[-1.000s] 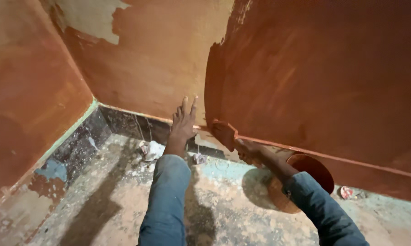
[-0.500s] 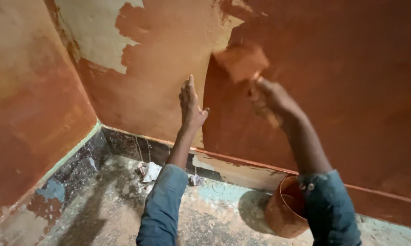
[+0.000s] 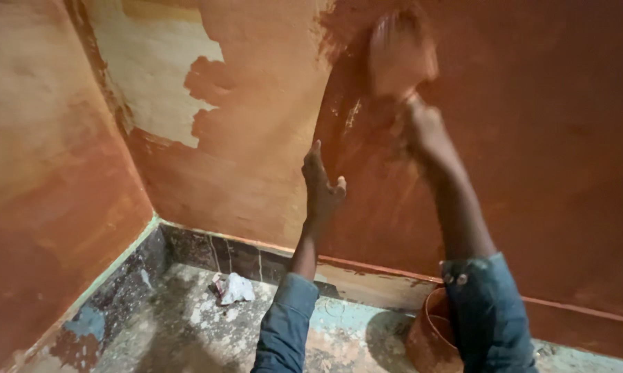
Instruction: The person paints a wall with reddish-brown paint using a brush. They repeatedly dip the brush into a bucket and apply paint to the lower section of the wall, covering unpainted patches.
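Pressing its spread fingers flat on the orange wall (image 3: 256,138), the left hand (image 3: 320,186) steadies while the right hand (image 3: 425,131) grips a blurred brush (image 3: 398,55) against it.

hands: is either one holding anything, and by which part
Right hand grips a blurred paint brush by its lower end; left hand holds nothing, pressed flat on the wall.

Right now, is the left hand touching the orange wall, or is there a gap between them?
Touching. In the head view, the left hand lies flat against the orange wall, fingers pointing up, and no gap shows between palm and surface.
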